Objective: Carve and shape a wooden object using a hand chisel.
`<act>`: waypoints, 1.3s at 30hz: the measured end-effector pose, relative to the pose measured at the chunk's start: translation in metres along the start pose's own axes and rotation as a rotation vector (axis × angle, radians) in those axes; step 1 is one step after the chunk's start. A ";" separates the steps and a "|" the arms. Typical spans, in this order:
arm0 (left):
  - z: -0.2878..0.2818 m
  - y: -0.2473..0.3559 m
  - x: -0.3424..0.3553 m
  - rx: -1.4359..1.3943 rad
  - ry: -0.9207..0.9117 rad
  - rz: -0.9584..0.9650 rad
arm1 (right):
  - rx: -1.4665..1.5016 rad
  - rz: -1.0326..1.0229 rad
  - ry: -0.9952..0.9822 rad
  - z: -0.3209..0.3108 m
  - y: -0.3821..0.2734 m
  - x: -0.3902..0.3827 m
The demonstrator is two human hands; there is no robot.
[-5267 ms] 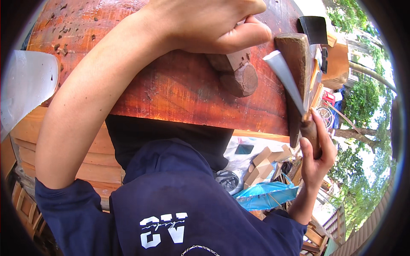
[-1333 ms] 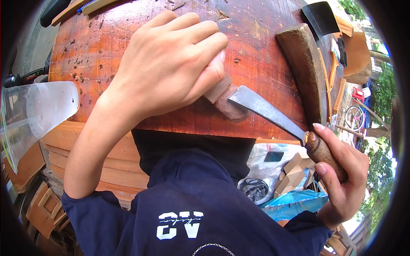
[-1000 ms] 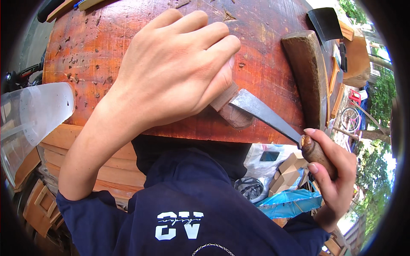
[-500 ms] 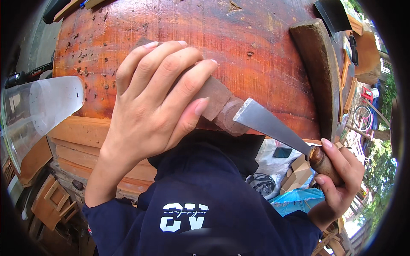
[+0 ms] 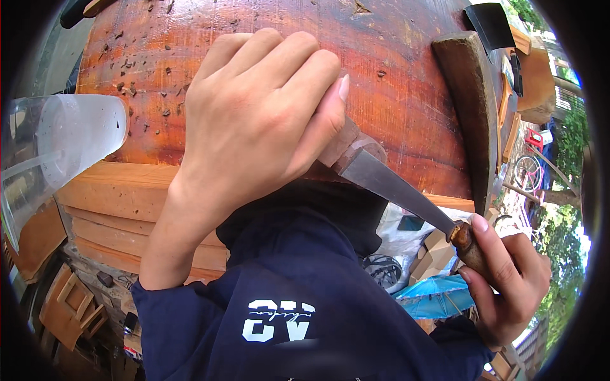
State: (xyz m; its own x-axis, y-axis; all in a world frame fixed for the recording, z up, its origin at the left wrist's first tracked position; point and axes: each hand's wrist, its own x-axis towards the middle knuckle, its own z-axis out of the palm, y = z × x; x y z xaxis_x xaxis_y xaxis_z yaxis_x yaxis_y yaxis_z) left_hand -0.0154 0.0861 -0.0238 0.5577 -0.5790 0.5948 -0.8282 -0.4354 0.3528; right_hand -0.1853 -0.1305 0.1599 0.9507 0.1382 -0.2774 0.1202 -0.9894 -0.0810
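Note:
My left hand (image 5: 260, 114) is wrapped over a brown block of wood (image 5: 338, 145) near the table's front edge. Most of the block is hidden beneath the palm; its carved, rounded end sticks out on the right. My right hand (image 5: 515, 279) grips a chisel (image 5: 397, 189) by its rounded wooden handle. The flat grey blade slants up and left, and its wide tip lies at the carved end of the block. Whether the edge bites into the wood, I cannot tell.
Wood chips (image 5: 166, 113) litter the left of the reddish wooden table (image 5: 406, 120). A translucent plastic cup (image 5: 86, 130) is at the left edge. On the right lie a long, thick dark piece of wood (image 5: 467, 95) and a black blade-like piece (image 5: 489, 26). A blue umbrella (image 5: 435, 297) is below.
My left hand has turned and closed more over the block, shifting up and right. The chisel tip has moved slightly down and left on the block's end, and my right hand has lowered a little.

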 end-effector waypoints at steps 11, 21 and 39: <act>0.010 -0.001 -0.003 0.007 0.060 0.005 | -0.228 -0.034 -0.127 -0.027 -0.032 0.016; 0.014 0.001 -0.003 -0.022 0.034 -0.050 | -0.248 0.026 -0.145 -0.022 -0.039 0.014; 0.001 0.000 -0.003 -0.026 0.006 -0.006 | 0.241 0.136 0.110 0.019 0.004 -0.011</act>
State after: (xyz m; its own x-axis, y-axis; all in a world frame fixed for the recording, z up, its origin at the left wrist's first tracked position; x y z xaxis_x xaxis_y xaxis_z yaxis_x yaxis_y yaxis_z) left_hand -0.0172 0.0873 -0.0258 0.5627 -0.5721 0.5968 -0.8259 -0.4210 0.3751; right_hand -0.2003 -0.1347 0.1443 0.9803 -0.0130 -0.1970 -0.0688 -0.9578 -0.2792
